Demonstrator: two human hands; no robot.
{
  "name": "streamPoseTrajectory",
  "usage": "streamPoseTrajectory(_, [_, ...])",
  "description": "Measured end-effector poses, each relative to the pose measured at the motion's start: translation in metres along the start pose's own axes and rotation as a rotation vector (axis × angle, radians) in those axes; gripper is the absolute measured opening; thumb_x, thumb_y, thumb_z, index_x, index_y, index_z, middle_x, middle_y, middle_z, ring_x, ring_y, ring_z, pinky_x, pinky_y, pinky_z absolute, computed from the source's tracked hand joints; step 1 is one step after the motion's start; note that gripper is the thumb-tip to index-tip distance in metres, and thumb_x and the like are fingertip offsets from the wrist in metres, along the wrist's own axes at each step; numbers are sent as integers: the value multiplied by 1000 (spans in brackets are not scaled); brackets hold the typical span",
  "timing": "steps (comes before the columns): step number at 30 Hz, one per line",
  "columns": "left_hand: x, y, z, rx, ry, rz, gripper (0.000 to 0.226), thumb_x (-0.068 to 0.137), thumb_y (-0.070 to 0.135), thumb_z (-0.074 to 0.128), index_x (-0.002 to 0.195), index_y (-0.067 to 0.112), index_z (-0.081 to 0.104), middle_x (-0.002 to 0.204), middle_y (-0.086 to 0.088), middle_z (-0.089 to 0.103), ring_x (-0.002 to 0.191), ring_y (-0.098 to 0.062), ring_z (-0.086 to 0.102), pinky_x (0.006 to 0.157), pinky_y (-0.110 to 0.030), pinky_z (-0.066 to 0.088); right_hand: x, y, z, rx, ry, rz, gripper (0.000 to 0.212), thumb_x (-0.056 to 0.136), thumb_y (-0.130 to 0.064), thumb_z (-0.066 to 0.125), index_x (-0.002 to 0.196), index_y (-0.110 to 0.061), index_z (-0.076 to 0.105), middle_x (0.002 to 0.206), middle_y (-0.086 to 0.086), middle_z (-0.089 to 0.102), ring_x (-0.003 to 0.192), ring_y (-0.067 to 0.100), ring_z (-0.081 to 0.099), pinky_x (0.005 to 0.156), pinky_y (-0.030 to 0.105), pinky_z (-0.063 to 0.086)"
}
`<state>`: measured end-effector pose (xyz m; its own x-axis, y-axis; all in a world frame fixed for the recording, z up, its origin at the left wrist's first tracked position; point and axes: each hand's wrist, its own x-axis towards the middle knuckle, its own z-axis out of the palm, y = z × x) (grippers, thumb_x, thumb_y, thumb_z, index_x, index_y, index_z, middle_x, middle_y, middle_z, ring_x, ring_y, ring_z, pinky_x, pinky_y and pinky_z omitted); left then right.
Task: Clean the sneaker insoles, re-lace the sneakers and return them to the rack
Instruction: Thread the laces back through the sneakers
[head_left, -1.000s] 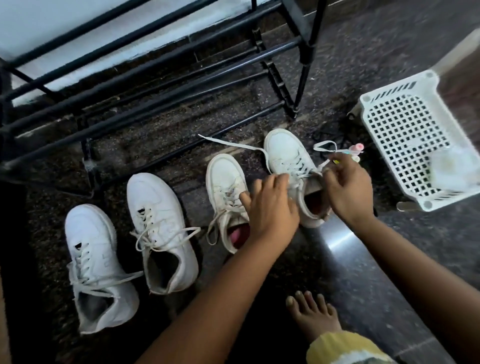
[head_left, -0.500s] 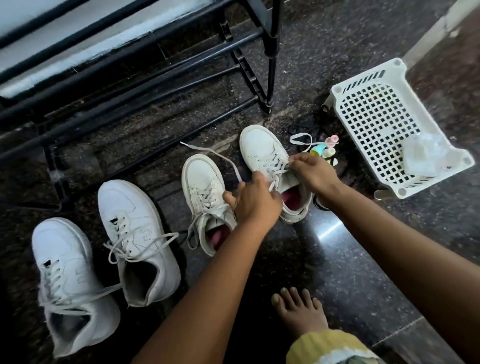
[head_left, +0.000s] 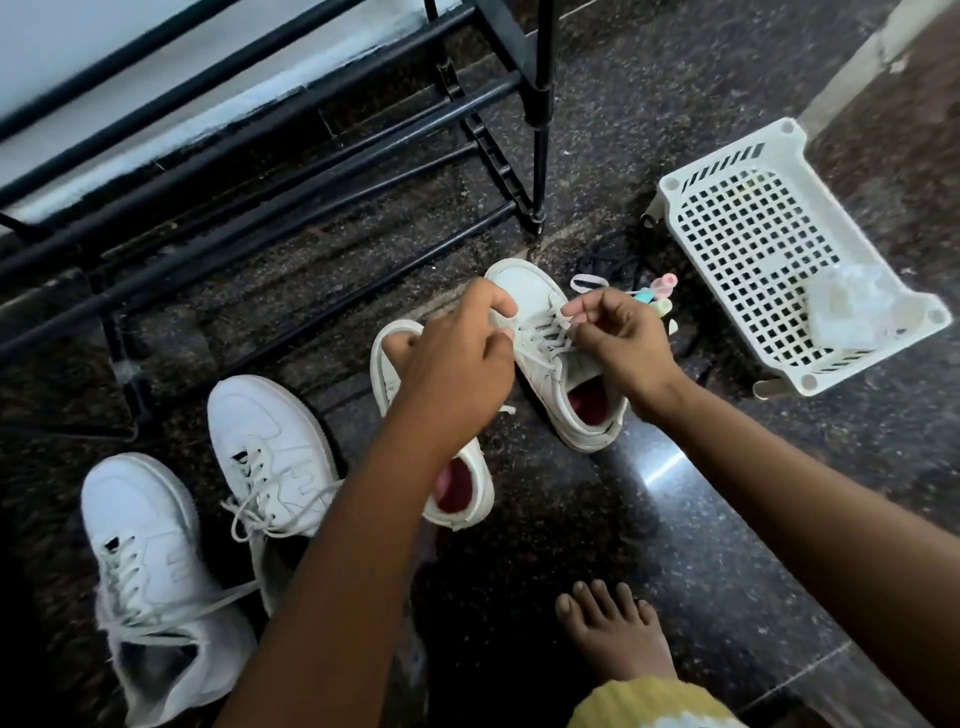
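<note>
Two cream sneakers with red insoles stand on the dark floor. Over the right one (head_left: 535, 301) both hands work the white lace (head_left: 540, 332). My left hand (head_left: 462, 358) pinches the lace at the sneaker's left side, its fingers curled. My right hand (head_left: 618, 338) pinches the lace at the right side, above the tongue. My left forearm covers much of the left cream sneaker (head_left: 467, 483). A second pair of white sneakers (head_left: 270, 441) (head_left: 140, 561) lies to the left with loose laces.
A black metal shoe rack (head_left: 249, 156) stands behind the shoes. A white perforated basket (head_left: 753, 234) with a crumpled clear bag lies at the right. Pastel-coloured small items (head_left: 657, 299) and a loose lace loop lie beside it. A bare foot (head_left: 613, 634) rests on the floor.
Both hands have moved up from the sneaker's opening to its laced middle. The long lace end that trailed to the left is gone from the floor. The camera came closer.
</note>
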<state>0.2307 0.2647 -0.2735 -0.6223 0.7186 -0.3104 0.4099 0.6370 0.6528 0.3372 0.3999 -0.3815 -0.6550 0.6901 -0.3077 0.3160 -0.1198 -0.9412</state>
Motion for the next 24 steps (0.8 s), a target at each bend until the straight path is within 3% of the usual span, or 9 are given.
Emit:
streamPoseTrajectory(4, [-1,5,-11,-122,-54,31,19,96,16,45,101,33,50,61,11,47,70,-6,47,84,-32,23,-2,-5,-5,129,-162,27,25,86,5,48,95,-17,57,80,-1,59,75,18,51,73,34,43])
streamPoseTrajectory(7, [4,12,-11,-179,-130,85,22,93,15,45,98,36,49,60,10,48,63,-8,45,88,-43,35,-1,-17,-6,104,-325,48,31,86,10,45,105,-13,51,87,2,60,71,13,57,64,20,48])
streamPoseTrajectory(10, [13,20,-10,-227,-177,104,21,83,27,42,100,37,50,62,10,51,65,-12,48,94,-51,39,0,-25,-1,-84,-444,-8,39,83,17,51,100,-17,52,85,-5,56,72,14,56,67,23,48])
streamPoseTrajectory(14, [22,28,-12,-239,-170,117,29,79,28,40,105,35,53,58,16,52,64,-9,48,96,-56,39,1,-21,-1,-388,-437,-132,42,75,11,61,85,-29,50,81,-8,50,73,15,54,68,25,45])
streamPoseTrajectory(17, [28,28,-14,-274,-170,143,25,87,22,45,108,27,55,61,14,52,51,3,49,92,-47,40,2,-14,-3,-537,-406,-264,45,68,3,71,83,-33,48,83,-5,47,74,9,51,65,7,38])
streamPoseTrajectory(20, [32,31,-13,-305,-163,163,25,94,6,45,112,18,56,70,1,52,45,3,48,60,-14,41,3,-10,-5,-527,-382,-363,51,70,-4,77,79,-42,44,79,-10,47,70,0,47,63,9,36])
streamPoseTrajectory(21, [32,34,-13,-311,-157,176,26,94,3,44,112,16,57,71,-2,52,46,2,48,53,-11,40,3,-10,-4,-524,-377,-397,50,70,-6,77,80,-41,44,79,-8,49,70,2,47,64,11,37])
streamPoseTrajectory(23, [34,40,-11,-324,-151,207,26,93,3,44,112,17,57,76,-4,54,57,-1,51,57,-15,48,3,-11,-4,-514,-355,-441,48,70,-7,77,83,-41,46,81,-6,53,72,6,49,67,16,40])
streamPoseTrajectory(24, [36,42,-10,-320,-150,232,27,93,4,44,111,19,57,78,-3,57,66,-5,55,67,-22,53,3,-13,-3,-507,-341,-443,46,71,-5,76,83,-40,49,81,-8,54,73,4,50,67,13,39])
